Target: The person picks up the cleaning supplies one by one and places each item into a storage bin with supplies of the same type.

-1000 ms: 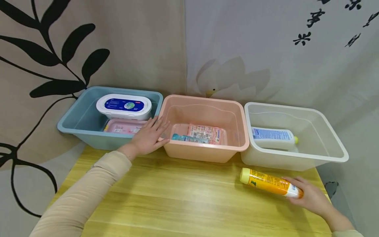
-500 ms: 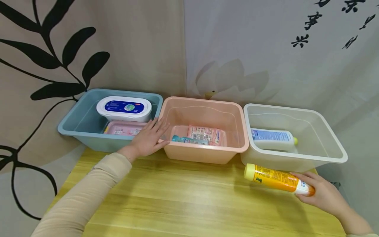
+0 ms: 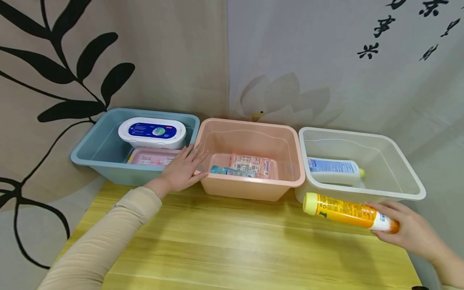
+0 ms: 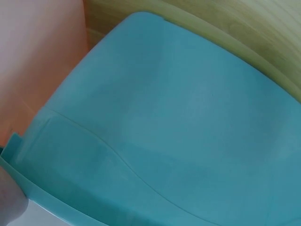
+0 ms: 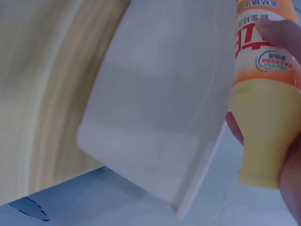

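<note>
My right hand (image 3: 407, 225) grips a yellow-and-orange bottle (image 3: 344, 211) by its white-and-orange end. The bottle lies nearly level in the air, just in front of the white bin (image 3: 366, 195), its pale yellow end to the left. In the right wrist view, the thumb lies across the bottle's label (image 5: 270, 61). My left hand (image 3: 181, 169) rests with straight fingers spread over the adjoining rims of the blue bin (image 3: 108, 167) and the pink bin (image 3: 250, 189). The left wrist view shows mainly the blue bin's outer wall (image 4: 164, 103).
Inside the blue bin are a white oval box (image 3: 152, 131) with a blue label and a pink flat box (image 3: 150, 157). The pink bin holds a pink packet (image 3: 250, 163) and a teal slim package (image 3: 232, 172). A white bottle (image 3: 333, 171) lies in the white bin.
My right hand has carried the bottle to the right and away from me, up toward the white bin's front rim. The left hand has stayed in place.
</note>
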`<move>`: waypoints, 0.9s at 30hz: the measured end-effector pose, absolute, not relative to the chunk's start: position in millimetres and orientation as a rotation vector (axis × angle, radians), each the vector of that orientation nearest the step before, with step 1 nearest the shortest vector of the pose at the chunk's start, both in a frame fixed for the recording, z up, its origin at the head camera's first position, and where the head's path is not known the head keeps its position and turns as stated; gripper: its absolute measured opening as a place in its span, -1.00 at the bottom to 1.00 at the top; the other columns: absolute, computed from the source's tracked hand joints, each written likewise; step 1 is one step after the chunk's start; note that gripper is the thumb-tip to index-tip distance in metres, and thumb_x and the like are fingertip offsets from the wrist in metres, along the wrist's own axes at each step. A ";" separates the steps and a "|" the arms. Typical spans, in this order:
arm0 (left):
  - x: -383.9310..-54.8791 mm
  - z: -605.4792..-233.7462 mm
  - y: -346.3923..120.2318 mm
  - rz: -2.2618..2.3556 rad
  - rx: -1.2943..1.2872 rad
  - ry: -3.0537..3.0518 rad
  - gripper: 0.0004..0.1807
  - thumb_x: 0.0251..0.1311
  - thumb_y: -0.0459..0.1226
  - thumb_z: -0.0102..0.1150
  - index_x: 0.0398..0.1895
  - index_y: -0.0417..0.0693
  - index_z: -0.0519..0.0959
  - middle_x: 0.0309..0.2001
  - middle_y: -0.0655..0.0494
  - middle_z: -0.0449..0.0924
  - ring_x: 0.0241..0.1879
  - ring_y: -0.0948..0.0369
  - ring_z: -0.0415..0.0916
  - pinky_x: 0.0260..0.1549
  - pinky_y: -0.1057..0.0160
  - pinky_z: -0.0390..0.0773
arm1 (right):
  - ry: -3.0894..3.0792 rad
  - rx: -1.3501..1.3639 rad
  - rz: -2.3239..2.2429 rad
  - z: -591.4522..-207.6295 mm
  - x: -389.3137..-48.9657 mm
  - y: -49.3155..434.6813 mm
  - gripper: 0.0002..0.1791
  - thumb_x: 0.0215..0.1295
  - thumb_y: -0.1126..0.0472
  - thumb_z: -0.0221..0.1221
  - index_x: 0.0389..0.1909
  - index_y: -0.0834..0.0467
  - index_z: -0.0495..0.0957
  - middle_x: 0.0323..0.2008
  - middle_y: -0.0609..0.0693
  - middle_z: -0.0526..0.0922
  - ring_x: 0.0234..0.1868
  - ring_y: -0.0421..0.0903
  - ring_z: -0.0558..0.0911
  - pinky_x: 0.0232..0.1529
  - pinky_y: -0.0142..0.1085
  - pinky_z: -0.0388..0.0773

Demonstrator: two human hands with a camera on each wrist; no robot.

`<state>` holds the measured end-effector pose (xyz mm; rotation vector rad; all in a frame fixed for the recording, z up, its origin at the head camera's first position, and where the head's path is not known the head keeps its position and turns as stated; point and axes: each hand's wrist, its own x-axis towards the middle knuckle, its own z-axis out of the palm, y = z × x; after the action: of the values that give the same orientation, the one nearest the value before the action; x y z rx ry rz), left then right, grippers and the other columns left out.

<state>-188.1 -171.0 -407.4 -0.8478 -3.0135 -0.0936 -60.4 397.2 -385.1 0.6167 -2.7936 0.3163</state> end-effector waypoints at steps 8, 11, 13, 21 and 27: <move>-186.6 -406.7 -172.4 -0.100 -0.848 -3.016 -0.23 0.33 0.14 -0.21 0.47 -0.06 -0.01 0.47 -0.17 -0.10 0.46 -0.16 -0.20 0.42 -0.08 -0.12 | -2.838 0.591 0.335 -364.6 -72.2 400.3 -0.16 -0.47 0.26 0.55 0.07 -0.01 0.55 -0.17 0.05 0.50 -0.39 -0.45 0.25 -0.59 -0.49 0.31; -186.2 -407.4 -172.4 -0.105 -0.850 -3.021 -0.23 0.33 0.14 -0.20 0.47 -0.06 -0.03 0.48 -0.17 -0.11 0.46 -0.16 -0.22 0.42 -0.07 -0.13 | -2.832 0.578 0.344 -359.8 -77.5 403.7 -0.15 -0.46 0.31 0.54 0.09 0.04 0.54 -0.16 0.07 0.49 -0.35 -0.49 0.22 -0.59 -0.50 0.34; -186.1 -408.1 -172.5 -0.103 -0.849 -3.023 -0.23 0.33 0.14 -0.20 0.47 -0.05 -0.04 0.48 -0.16 -0.12 0.46 -0.16 -0.22 0.42 -0.07 -0.14 | -2.819 0.567 0.340 -357.2 -81.3 406.3 -0.15 -0.47 0.32 0.54 0.09 0.08 0.54 -0.16 0.08 0.49 -0.34 -0.51 0.19 -0.59 -0.51 0.34; -187.2 -408.4 -172.2 -0.087 -0.851 -3.015 -0.23 0.34 0.16 -0.24 0.48 -0.03 -0.05 0.48 -0.15 -0.13 0.46 -0.15 -0.23 0.42 -0.07 -0.14 | -2.811 0.514 0.367 -347.9 -97.5 415.4 -0.17 -0.37 0.31 0.52 0.12 0.19 0.50 -0.14 0.10 0.46 -0.32 -0.57 0.13 -0.57 -0.56 0.33; -187.6 -407.1 -171.4 -0.085 -0.843 -3.026 -0.23 0.33 0.17 -0.25 0.48 -0.01 -0.05 0.49 -0.14 -0.13 0.46 -0.15 -0.23 0.42 -0.08 -0.14 | -2.817 0.496 0.366 -344.5 -109.6 419.0 -0.21 -0.32 0.31 0.51 0.10 0.29 0.49 -0.12 0.17 0.46 -0.34 -0.58 0.11 -0.57 -0.63 0.30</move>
<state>-187.6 -171.4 -407.1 -0.8430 -3.0263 -0.0855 -109.6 419.0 -344.5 0.4961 -2.8167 0.3659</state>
